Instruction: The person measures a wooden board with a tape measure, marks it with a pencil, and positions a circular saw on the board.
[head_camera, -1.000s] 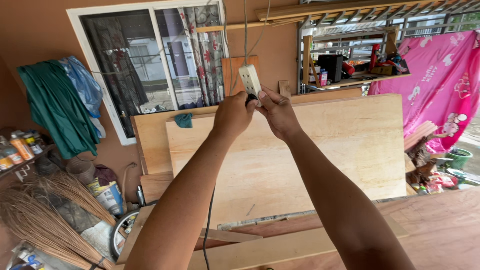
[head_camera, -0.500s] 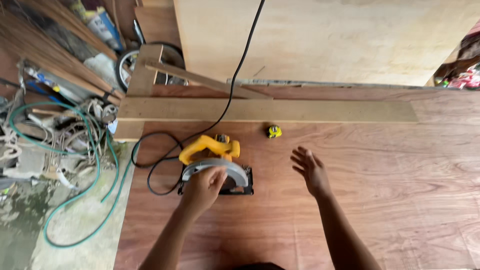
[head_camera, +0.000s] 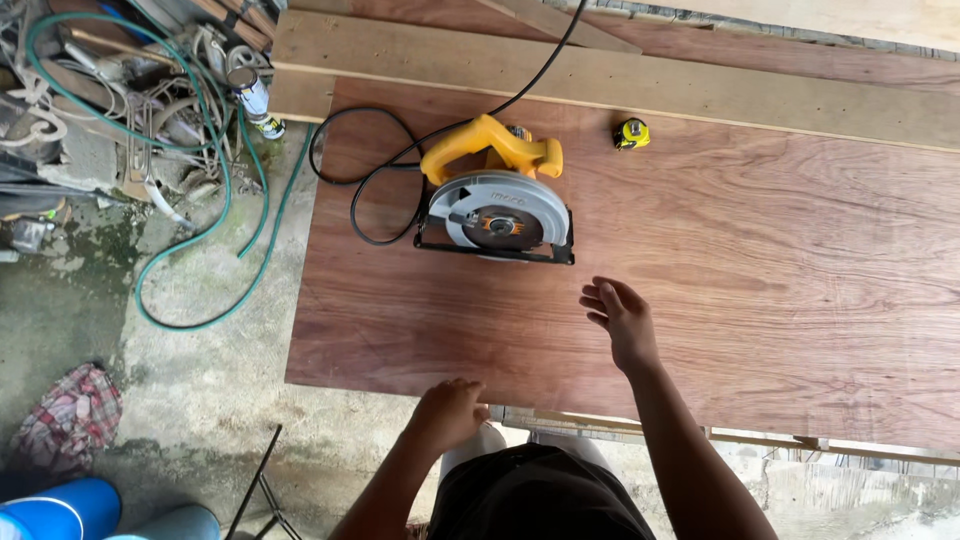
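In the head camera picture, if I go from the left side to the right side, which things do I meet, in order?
Checked cloth → green hose → black power cord → left hand → yellow circular saw → right hand → small yellow tape measure.

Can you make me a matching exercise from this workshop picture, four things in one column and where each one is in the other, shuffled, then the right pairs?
Things:
1. circular saw
2. tape measure
3. green hose
4. left hand

Places:
A. looped on the concrete floor, left of the sheet
B. at the near edge of the plywood sheet
C. on the sheet near its far edge, right of the saw
D. lying on the sheet, black cord trailing away

Pairs: 1-D, 2-C, 3-A, 4-B
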